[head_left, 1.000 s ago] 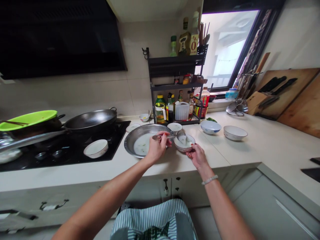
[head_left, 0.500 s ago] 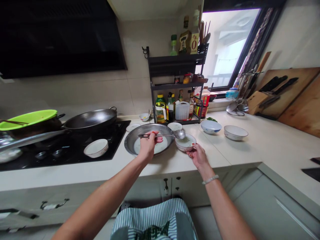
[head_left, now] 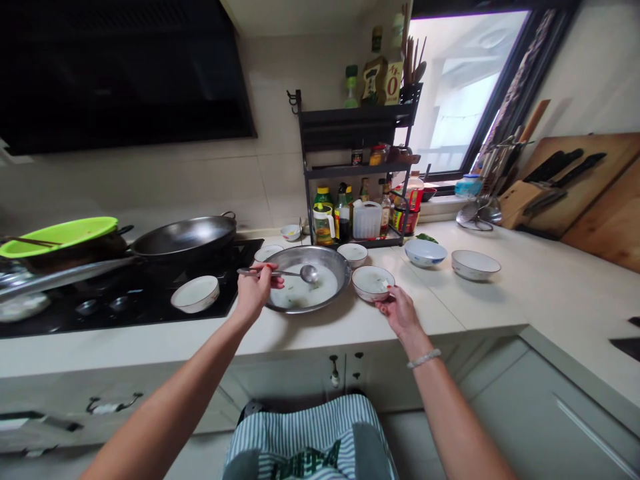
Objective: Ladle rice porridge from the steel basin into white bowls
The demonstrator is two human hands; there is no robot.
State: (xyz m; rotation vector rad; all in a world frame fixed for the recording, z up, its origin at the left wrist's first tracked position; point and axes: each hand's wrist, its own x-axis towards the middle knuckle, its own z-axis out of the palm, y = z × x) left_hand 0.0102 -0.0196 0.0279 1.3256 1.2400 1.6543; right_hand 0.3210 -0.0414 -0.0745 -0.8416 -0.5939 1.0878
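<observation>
My left hand (head_left: pixel 254 293) is closed round the handle of a metal ladle (head_left: pixel 309 273), whose bowl hangs over a wide steel basin (head_left: pixel 343 283). Whitish liquid with green bits lies in the basin. At the basin's right, my right hand (head_left: pixel 399 311) grips the rim and side of a small patterned bowl (head_left: pixel 373 293) holding the same kind of pale liquid. Behind the basin stand two more bowls with pale contents, one at its right (head_left: pixel 353 253) and one at its left (head_left: pixel 269 252).
A white bowl (head_left: pixel 195 295) sits on the black stove (head_left: pixel 150 313), near a wok (head_left: pixel 184 240) and a green basket (head_left: pixel 63 237). To the right stand a blue-patterned bowl (head_left: pixel 425 255) and another bowl (head_left: pixel 475 267). A condiment rack (head_left: pixel 355 173) rises behind, and a knife block (head_left: pixel 525 200) stands farther right.
My left hand has moved left, carrying the ladle from above the small bowl back over the basin. My right hand stays on the bowl.
</observation>
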